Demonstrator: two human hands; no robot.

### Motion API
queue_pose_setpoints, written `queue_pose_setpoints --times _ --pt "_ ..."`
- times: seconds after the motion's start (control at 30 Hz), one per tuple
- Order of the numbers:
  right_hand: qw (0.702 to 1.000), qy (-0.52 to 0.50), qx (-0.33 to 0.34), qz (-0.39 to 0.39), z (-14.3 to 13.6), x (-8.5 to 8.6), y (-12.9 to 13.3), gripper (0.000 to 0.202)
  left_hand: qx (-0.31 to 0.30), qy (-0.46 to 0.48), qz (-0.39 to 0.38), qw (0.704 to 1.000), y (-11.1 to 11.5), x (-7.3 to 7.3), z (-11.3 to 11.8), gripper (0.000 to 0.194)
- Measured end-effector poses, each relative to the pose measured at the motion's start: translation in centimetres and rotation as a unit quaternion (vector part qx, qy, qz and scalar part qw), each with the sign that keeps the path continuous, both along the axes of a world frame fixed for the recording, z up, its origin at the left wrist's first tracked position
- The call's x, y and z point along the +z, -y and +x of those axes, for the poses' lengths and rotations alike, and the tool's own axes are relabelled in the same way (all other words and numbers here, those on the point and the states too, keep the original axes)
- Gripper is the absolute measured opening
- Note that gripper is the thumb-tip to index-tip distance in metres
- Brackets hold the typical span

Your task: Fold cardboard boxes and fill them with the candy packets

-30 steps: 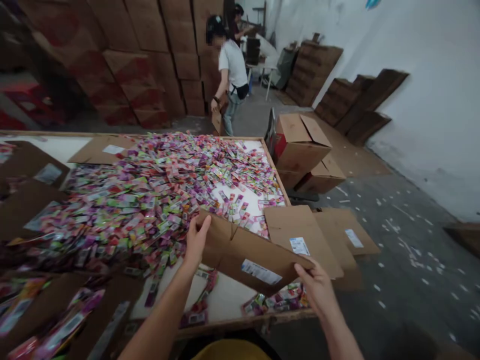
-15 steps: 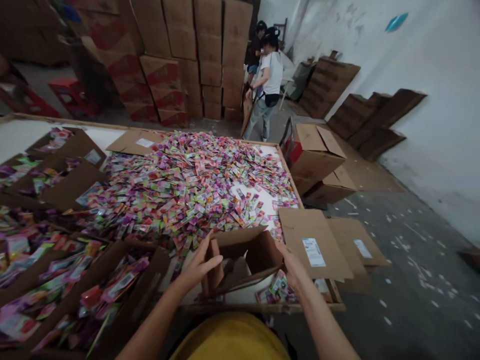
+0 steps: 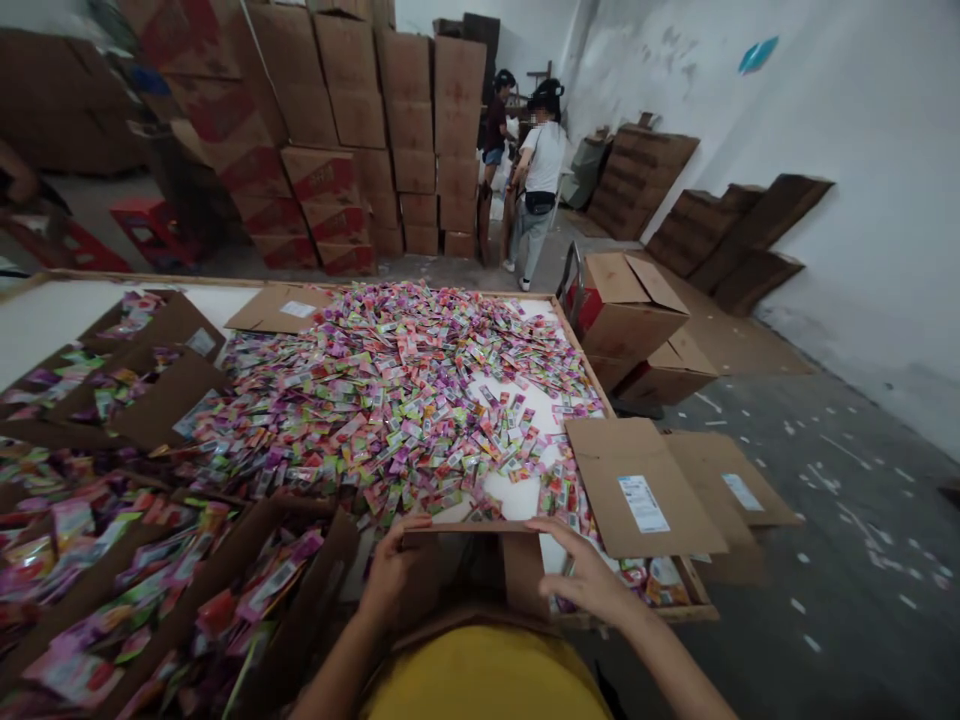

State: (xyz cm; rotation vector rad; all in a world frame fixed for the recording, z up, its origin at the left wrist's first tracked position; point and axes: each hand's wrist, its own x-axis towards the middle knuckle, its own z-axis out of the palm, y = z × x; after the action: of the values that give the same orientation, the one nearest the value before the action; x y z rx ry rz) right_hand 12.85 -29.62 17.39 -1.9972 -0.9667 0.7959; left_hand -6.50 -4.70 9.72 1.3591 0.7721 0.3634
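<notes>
Item: open cardboard box (image 3: 480, 565), brown, being held upright at the near edge of the sorting table (image 3: 45, 310), directly in front of the yellow-clad torso. Its far rim is lying crosswise, left to right, so the long axis is running between the two hands.

Left hand (image 3: 391, 572): being pressed against the box's left end, fingers curled over the top corner; a grip on the wall is being kept, though how tightly cannot be told.

Right hand (image 3: 589, 578): being laid on the right end, fingers spread and extended along the rim, palm down; resting rather than closed.

Position: the box is being bracketed evenly, neither hand being clearly nearer; the opening is facing up, between the wrists.

Surroundings: a heap of coloured sachets (image 3: 390, 390) is lying just beyond the far rim; filled boxes (image 3: 187, 590) are standing to the left; flat cartons (image 3: 645, 490) are overhanging the right corner. Two other people (image 3: 536, 180) are standing well apart, by stacked cases (image 3: 412, 130).
</notes>
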Motion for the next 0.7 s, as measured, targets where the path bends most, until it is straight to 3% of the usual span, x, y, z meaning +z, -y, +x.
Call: queue_pose_setpoints --times 0.1,0.2,0.3,0.37,0.47,0.53,0.63,0.7 --pt "0.991 0.037 0.102 -0.078 -1.1 0.7 1.0 0.088 -0.014 0.028 -0.013 0.999 -0.5 0.0 -0.5 0.009" --pt "0.989 0.087 0.087 -0.08 -1.6 0.0 0.6 0.081 -0.132 0.005 0.044 0.99 -2.3 1.0 -0.8 0.016" --pt "0.99 0.12 0.059 -0.048 -1.2 -0.9 -0.2 0.067 -0.295 -0.073 0.111 0.946 -3.8 3.2 -0.8 0.03" --pt "0.988 0.138 0.056 -0.045 -0.6 -0.9 -0.7 0.062 -0.35 -0.139 0.203 0.904 -3.6 4.9 -0.4 0.035" --pt "0.982 0.164 0.068 -0.067 -0.3 0.3 -1.1 0.052 -0.368 -0.211 0.366 0.829 -1.4 6.7 0.7 0.046" --pt "0.978 0.172 0.092 -0.07 -0.9 1.3 -1.5 0.044 -0.374 -0.256 0.419 0.787 -0.1 7.3 1.5 0.045" --pt "0.975 0.152 0.156 -0.05 -3.2 2.2 -2.5 0.035 -0.401 -0.301 0.4 0.767 0.4 7.7 1.8 0.043" --pt "0.97 0.135 0.193 -0.065 -4.8 2.0 -3.2 0.023 -0.435 -0.296 0.358 0.771 0.1 8.1 1.4 0.057"
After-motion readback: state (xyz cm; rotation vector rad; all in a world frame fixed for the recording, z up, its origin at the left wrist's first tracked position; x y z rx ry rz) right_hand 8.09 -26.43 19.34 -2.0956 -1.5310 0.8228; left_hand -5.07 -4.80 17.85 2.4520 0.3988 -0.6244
